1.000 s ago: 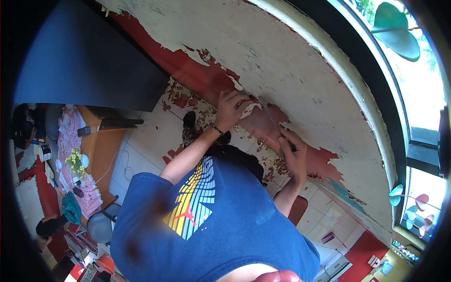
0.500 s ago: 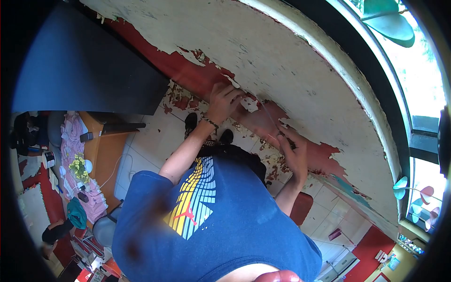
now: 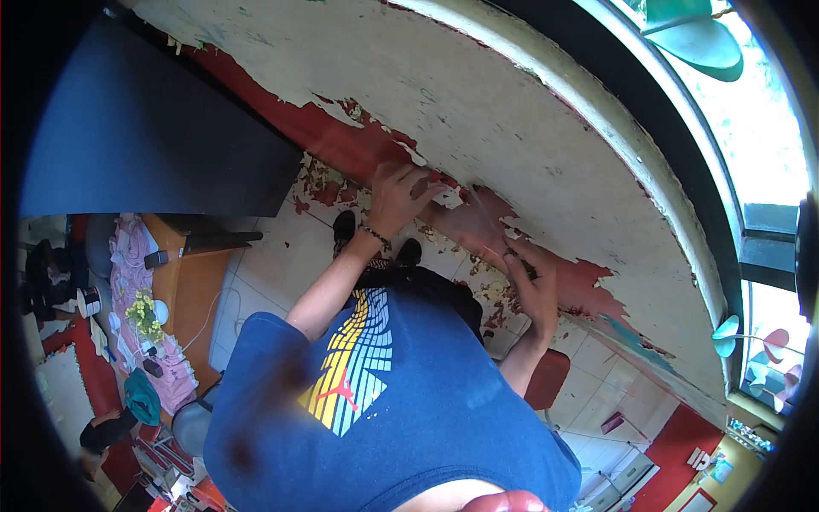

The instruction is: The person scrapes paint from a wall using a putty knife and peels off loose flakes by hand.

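Observation:
My left hand, with a dark bracelet at the wrist, is at the peeling red strip low on the wall. Its fingers are bent, with a gap between thumb and forefinger, beside a loose pale and red paint flap. My right hand is closed on the dark handle of a tool. The tool's thin metal blade reaches up and left along the wall to the flap's edge. Red paint shows around the right hand.
Paint flakes litter the tiled floor around my shoes. At left are a dark panel, a wooden desk with pink cloth, and a person's arm. A red seat is at right, below the window.
My left hand has moved left from the flap, and its thumb and fingers are spread farther apart. The right hand stays on the tool. The view has shifted slightly.

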A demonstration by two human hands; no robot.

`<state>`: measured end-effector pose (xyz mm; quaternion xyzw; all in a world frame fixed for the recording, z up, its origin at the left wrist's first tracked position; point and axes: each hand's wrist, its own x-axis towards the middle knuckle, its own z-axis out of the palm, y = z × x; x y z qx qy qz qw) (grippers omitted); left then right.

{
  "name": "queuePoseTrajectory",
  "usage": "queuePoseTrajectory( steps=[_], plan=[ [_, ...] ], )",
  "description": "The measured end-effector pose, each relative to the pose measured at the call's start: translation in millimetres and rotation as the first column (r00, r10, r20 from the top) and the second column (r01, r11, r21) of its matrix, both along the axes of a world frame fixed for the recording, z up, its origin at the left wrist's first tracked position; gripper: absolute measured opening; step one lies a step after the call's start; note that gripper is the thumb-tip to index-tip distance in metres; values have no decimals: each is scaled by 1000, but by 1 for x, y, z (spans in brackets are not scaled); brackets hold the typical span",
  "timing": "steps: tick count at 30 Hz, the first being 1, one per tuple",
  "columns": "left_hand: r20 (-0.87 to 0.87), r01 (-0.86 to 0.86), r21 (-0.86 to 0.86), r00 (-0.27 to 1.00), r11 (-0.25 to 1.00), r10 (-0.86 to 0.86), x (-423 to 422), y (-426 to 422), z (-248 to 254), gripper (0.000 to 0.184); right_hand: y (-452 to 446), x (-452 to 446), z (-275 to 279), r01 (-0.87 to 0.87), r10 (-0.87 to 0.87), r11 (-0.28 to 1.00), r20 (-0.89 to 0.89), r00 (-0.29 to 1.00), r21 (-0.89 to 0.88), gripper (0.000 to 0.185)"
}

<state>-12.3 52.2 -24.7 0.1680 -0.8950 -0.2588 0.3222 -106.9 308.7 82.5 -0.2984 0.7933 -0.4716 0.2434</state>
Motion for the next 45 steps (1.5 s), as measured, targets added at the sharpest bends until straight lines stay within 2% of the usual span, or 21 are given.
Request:
queuePoseTrajectory(
  steps=[1, 5, 7, 10, 13, 15, 17, 19, 25, 27, 29, 31, 34, 38, 39, 40, 41, 43, 44, 45],
  plan=[
    [53, -59, 3, 997, 998, 59, -2, 3, 5, 15, 0, 0, 0, 2, -2, 1000, 3, 1000, 2, 28],
    [51, -40, 25, 998, 999, 39, -11, 14, 16, 15, -9, -2, -4, -30, 30, 999, -12, 999, 29, 27],
    [36, 16, -75, 999, 997, -13, -10, 12, 16, 14, -18, -1, -4, -41, 41, 999, -1, 999, 22, 26],
    [9, 85, -97, 996, 992, -84, -5, 5, 18, 12, -28, 1, 1, -67, 65, 997, -68, 996, -40, 25],
    [-56, 92, -124, 993, 988, -99, 1, 3, 5, 12, -26, 0, 2, -52, 51, 998, -41, 998, -47, 25],
    [-55, 113, -124, 991, 986, -120, 5, 0, 0, 13, -18, -2, 2, -31, 30, 999, 33, 999, 29, 25],
    [-56, 140, -121, 987, 983, -148, 5, 1, -2, 14, -9, -4, -4, -31, 31, 999, 4, 1000, 13, 26],
    [-7, 20, -86, 1000, 996, -20, 2, 5, 1, 16, -4, -4, -4, -29, 29, 1000, -23, 999, 0, 26],
    [102, -59, -81, 992, 995, 68, -8, 10, 14, 15, -2, 2, -3, 33, -33, 999, 33, 999, 9, 28],
    [121, -1, -82, 993, 997, 11, -10, 5, 16, 15, -9, 0, 0, -43, 45, 998, -34, 998, 50, 28],
    [143, 52, -83, 989, 995, -40, -6, -1, 14, 14, -18, 1, 1, -72, 73, 997, -48, 996, 16, 28],
    [47, 123, -146, 992, 982, -118, -2, -5, 9, 13, -22, 3, 3, -99, 97, 995, -70, 993, -18, 28],
    [72, 97, -102, 993, 990, -90, 2, -1, 7, 14, -22, 3, 5, -119, 119, 993, -74, 990, 3, 27],
    [39, 60, -58, 998, 997, -58, 8, 4, 10, 18, -8, 2, 1, -56, 58, 996, -21, 998, 71, 28],
    [29, 7, 195, 999, 981, -13, 11, 5, 10, 21, -4, 1, -1, -27, 28, 996, -9, 1000, 83, 28],
    [34, -43, 436, 999, 899, 31, 13, 4, 10, 26, -2, 0, -3, -20, 20, 996, -9, 1000, 84, 28],
    [37, -38, 437, 999, 899, 24, 14, -1, 7, 26, 1, 1, -5, -1, 1, 999, -1, 1000, 47, 29],
    [178, -108, 810, 982, 576, -66, 10, -16, -6, 35, 4, 4, -7, 17, -18, 1000, 12, 1000, 13, 29],
    [179, -110, 809, 982, 577, -64, 5, -20, -13, 35, 2, 4, -7, 19, -20, 1000, 37, 999, 17, 29],
    [202, -81, 859, 961, 505, -190, 0, -24, -20, 39, 0, 4, -7, 18, -20, 1000, 61, 998, 20, 29]
  ],
)
